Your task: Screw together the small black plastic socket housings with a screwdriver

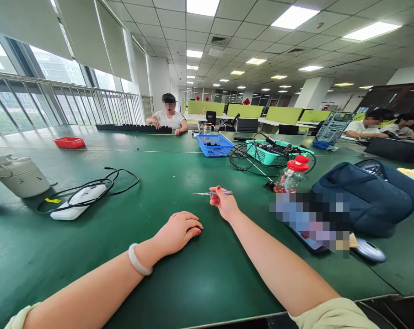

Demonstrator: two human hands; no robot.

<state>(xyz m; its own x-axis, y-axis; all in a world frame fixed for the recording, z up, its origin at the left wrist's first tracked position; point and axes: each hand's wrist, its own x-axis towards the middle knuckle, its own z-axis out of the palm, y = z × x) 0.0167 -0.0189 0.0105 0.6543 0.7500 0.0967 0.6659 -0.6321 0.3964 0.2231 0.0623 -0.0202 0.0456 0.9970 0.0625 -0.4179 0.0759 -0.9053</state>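
Note:
My right hand (221,201) is closed around a small screwdriver (201,193), held level just above the green table (179,183). Its thin metal shaft points left, and the end of the slim handle shows past my fingers on the right. Palm down on the tabletop rests my left hand (181,232), with its fingers loosely bent and apart from the thumb. I see nothing held in it, though the space beneath the palm is hidden. A pale bangle (138,260) circles the left wrist.
Left: white device (79,201) with black cable, pale flask (23,176), red tray (69,143). Ahead: blue basket (215,147), green basket (270,155) with tangled cables. Right: red-capped bottle (291,176), navy bag (368,196). A person (169,116) sits across the table.

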